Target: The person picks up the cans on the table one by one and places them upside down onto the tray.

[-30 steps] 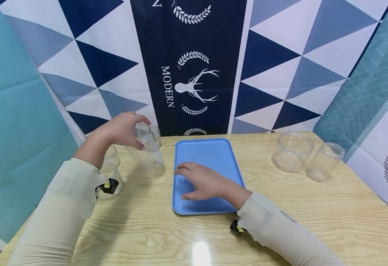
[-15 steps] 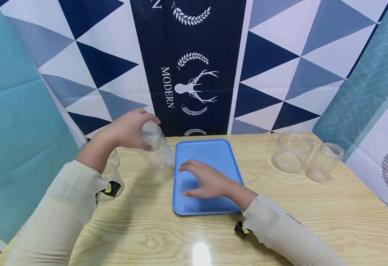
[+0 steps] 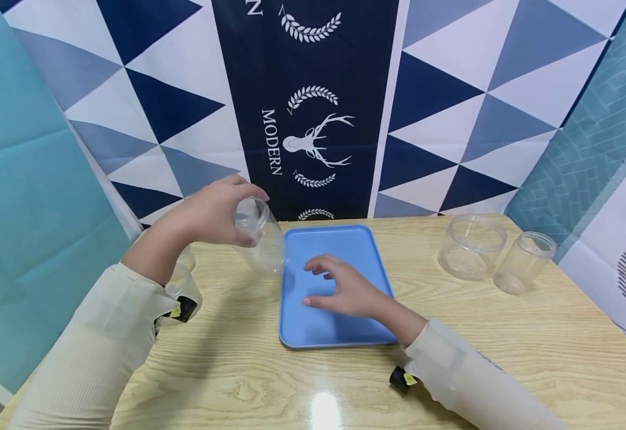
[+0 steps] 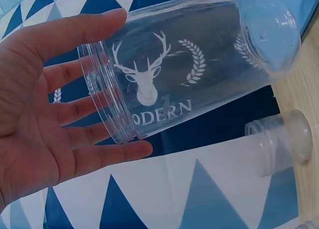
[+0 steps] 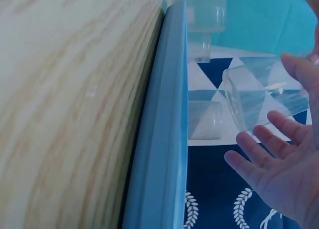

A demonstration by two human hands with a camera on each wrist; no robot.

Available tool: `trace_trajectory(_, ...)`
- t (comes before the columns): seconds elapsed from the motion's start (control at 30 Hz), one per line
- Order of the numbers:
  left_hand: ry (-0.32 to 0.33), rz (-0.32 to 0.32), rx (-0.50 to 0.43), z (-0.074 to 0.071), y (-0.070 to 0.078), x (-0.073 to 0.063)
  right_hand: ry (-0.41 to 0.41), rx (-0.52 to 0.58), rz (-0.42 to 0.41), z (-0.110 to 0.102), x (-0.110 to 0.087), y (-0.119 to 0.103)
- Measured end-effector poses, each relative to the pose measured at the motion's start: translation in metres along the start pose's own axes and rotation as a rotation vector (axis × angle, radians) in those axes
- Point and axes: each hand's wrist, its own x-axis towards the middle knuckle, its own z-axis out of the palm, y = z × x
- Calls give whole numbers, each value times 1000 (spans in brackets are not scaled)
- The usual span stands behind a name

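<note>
My left hand grips a tall clear plastic jar by its threaded neck, thumb on one side and fingers on the other. In the left wrist view the jar is see-through, and its base overlaps the blue tray. It hangs tilted at the left edge of the blue tray. Over the tray hovers my right hand, fingers loosely bent and apart, holding nothing. From the right wrist view, the held jar lies beyond the right fingertips.
A wide clear jar and a narrower one stand at the table's right. More clear jars are partly hidden behind the left wrist. A small clear jar stands near the patterned backdrop.
My left hand has carried the tall jar rightward, from the left side of the table to the tray's edge. My right hand has shifted slightly right over the tray.
</note>
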Motion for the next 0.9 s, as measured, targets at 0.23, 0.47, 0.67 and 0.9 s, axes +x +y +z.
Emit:
trace_trajectory(0.23,30,61,-2,0,10,-3,74,143,134,-5,-4,0)
trace_trajectory(0.47,74,125,-20,2,17,-7,107,276,232,-11,-7,2)
trace_trajectory(0.67,95,179,-67,2,21,-9,150,374,308,-15,-8,6)
trace_trajectory(0.9,125,260,-147,5,21,-9,198,593,335,-21,-9,12)
